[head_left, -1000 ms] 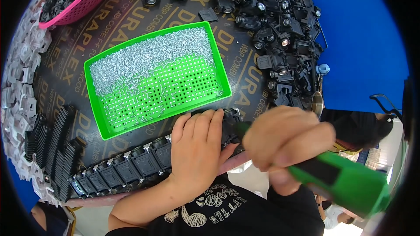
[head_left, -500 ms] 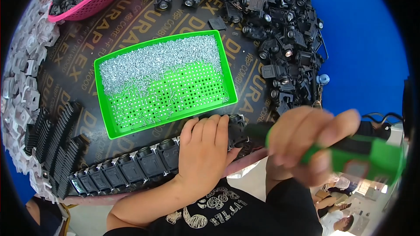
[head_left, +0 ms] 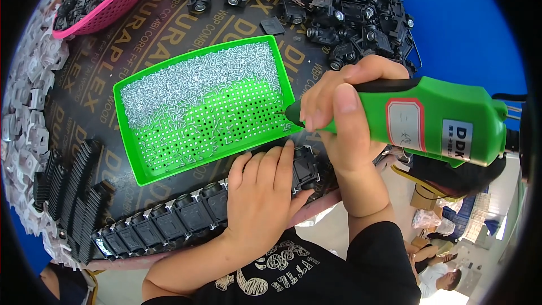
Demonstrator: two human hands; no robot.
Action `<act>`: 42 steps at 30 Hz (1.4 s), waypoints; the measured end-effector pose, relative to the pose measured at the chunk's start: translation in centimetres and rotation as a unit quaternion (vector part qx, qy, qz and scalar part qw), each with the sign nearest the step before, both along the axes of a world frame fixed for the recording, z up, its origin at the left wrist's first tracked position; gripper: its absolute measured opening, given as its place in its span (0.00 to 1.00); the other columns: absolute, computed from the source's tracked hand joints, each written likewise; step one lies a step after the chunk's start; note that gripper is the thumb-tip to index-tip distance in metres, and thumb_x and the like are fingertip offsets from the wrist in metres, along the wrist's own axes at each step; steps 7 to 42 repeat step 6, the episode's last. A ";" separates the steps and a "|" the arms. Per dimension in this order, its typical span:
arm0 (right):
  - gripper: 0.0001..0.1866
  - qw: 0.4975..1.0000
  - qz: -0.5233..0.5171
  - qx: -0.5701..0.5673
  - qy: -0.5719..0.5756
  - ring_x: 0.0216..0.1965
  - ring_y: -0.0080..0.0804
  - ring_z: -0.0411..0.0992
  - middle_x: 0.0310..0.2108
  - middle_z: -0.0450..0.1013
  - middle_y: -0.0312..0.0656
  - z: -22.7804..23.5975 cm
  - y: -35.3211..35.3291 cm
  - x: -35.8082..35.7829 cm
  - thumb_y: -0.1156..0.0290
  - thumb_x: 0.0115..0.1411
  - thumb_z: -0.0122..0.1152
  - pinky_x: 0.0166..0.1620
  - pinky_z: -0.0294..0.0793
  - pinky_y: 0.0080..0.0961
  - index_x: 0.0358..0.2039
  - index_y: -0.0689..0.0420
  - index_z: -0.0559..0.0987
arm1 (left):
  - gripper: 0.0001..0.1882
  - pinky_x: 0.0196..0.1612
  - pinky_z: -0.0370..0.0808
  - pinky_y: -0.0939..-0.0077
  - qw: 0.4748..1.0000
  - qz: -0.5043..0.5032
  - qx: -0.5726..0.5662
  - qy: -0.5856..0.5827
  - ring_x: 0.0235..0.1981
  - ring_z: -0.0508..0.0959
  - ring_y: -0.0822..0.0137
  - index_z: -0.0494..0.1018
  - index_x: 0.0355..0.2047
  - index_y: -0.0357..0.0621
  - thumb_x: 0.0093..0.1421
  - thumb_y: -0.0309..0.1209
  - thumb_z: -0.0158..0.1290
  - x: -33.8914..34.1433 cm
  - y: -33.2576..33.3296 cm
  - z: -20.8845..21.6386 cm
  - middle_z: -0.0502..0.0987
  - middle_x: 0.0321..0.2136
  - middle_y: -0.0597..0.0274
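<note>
My right hand [head_left: 350, 118] grips a green and black electric screwdriver [head_left: 435, 121]. Its thin tip points left, over the right end of a green perforated tray [head_left: 125, 147]. Many small silver screws [head_left: 192, 79] lie heaped along the tray's far side, with loose ones scattered nearer. Whether a screw sits on the tip is too small to tell. My left hand [head_left: 262, 186] lies across a row of black toy car chassis [head_left: 189, 212], fingers over the far side and thumb at the near side. One chassis [head_left: 305, 169] shows just right of that hand; those under the palm are hidden.
A large pile of black car parts [head_left: 327, 0] spreads over the far right. At the far left stands a pink basket [head_left: 104, 14] of black parts. Clear plastic pieces [head_left: 34, 90] and stacked black strips [head_left: 73, 192] line the left edge. Other people sit in the lower right background.
My right hand has brought the screwdriver left and farther away, from beside the row's right end to the tray's right end. My left hand has stayed on the row. The view has shifted slightly.
</note>
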State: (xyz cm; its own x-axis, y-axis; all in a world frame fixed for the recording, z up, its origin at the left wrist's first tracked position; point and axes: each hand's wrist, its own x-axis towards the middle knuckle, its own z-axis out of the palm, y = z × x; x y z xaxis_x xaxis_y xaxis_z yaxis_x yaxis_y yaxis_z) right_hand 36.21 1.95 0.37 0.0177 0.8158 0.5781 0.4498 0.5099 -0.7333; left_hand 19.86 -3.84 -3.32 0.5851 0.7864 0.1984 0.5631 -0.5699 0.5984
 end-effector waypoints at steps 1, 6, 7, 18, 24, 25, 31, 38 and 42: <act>0.12 1.000 0.002 0.004 0.011 0.15 0.26 0.63 0.16 0.64 0.38 -0.2 -0.1 0.0 0.73 0.64 0.53 0.22 0.67 0.26 0.43 0.57 0.60 | 0.38 0.59 0.60 0.57 1.000 0.000 0.000 0.000 0.49 0.70 0.59 0.66 0.56 0.33 0.49 0.43 0.63 0.0 0.0 0.0 0.70 0.47 0.54; 0.12 0.994 0.036 0.002 0.108 0.15 0.26 0.62 0.16 0.64 0.38 -0.2 -0.1 -0.5 0.72 0.64 0.53 0.22 0.67 0.26 0.43 0.57 0.60 | 0.38 0.59 0.60 0.57 1.000 -0.004 0.006 0.002 0.50 0.70 0.58 0.66 0.56 0.33 0.50 0.44 0.62 0.0 -0.1 -0.2 0.70 0.47 0.53; 0.12 0.994 0.036 0.002 0.108 0.15 0.26 0.62 0.16 0.64 0.38 -0.2 -0.1 -0.5 0.72 0.64 0.53 0.22 0.67 0.26 0.43 0.57 0.60 | 0.38 0.59 0.60 0.57 1.000 -0.004 0.006 0.002 0.50 0.70 0.58 0.66 0.56 0.33 0.50 0.44 0.62 0.0 -0.1 -0.2 0.70 0.47 0.53; 0.12 0.994 0.036 0.002 0.108 0.15 0.26 0.62 0.16 0.64 0.38 -0.2 -0.1 -0.5 0.72 0.64 0.53 0.22 0.67 0.26 0.43 0.57 0.60 | 0.38 0.59 0.60 0.57 1.000 -0.004 0.006 0.002 0.50 0.70 0.58 0.66 0.56 0.33 0.50 0.44 0.62 0.0 -0.1 -0.2 0.70 0.47 0.53; 0.12 0.994 0.036 0.002 0.108 0.15 0.26 0.62 0.16 0.64 0.38 -0.2 -0.1 -0.5 0.72 0.64 0.53 0.22 0.67 0.26 0.43 0.57 0.60 | 0.38 0.59 0.60 0.57 1.000 -0.004 0.006 0.002 0.50 0.70 0.58 0.66 0.56 0.33 0.50 0.44 0.62 0.0 -0.1 -0.2 0.70 0.47 0.53; 0.12 0.994 0.036 0.002 0.108 0.15 0.26 0.62 0.16 0.64 0.38 -0.2 -0.1 -0.5 0.72 0.64 0.53 0.22 0.67 0.26 0.43 0.57 0.60 | 0.38 0.59 0.60 0.57 1.000 -0.004 0.006 0.002 0.50 0.70 0.58 0.66 0.56 0.33 0.50 0.44 0.62 0.0 -0.1 -0.2 0.70 0.47 0.53; 0.12 0.994 0.036 0.002 0.108 0.15 0.26 0.62 0.16 0.64 0.38 -0.2 -0.1 -0.5 0.72 0.64 0.53 0.22 0.67 0.26 0.43 0.57 0.60 | 0.38 0.59 0.60 0.57 1.000 -0.004 0.006 0.002 0.50 0.70 0.58 0.66 0.56 0.33 0.50 0.44 0.62 0.0 -0.1 -0.2 0.70 0.47 0.53; 0.12 0.994 0.036 0.002 0.108 0.15 0.26 0.62 0.16 0.64 0.38 -0.2 -0.1 -0.5 0.72 0.64 0.53 0.22 0.67 0.26 0.43 0.57 0.60 | 0.38 0.59 0.60 0.57 1.000 -0.004 0.006 0.002 0.50 0.70 0.58 0.66 0.56 0.33 0.50 0.44 0.62 0.0 -0.1 -0.2 0.70 0.47 0.53; 0.12 0.994 0.036 0.002 0.108 0.15 0.26 0.62 0.16 0.64 0.38 -0.2 -0.1 -0.5 0.72 0.64 0.53 0.22 0.67 0.26 0.43 0.57 0.60 | 0.38 0.59 0.60 0.57 1.000 -0.004 0.006 0.002 0.50 0.70 0.58 0.66 0.56 0.33 0.50 0.44 0.62 0.0 -0.1 -0.2 0.70 0.47 0.53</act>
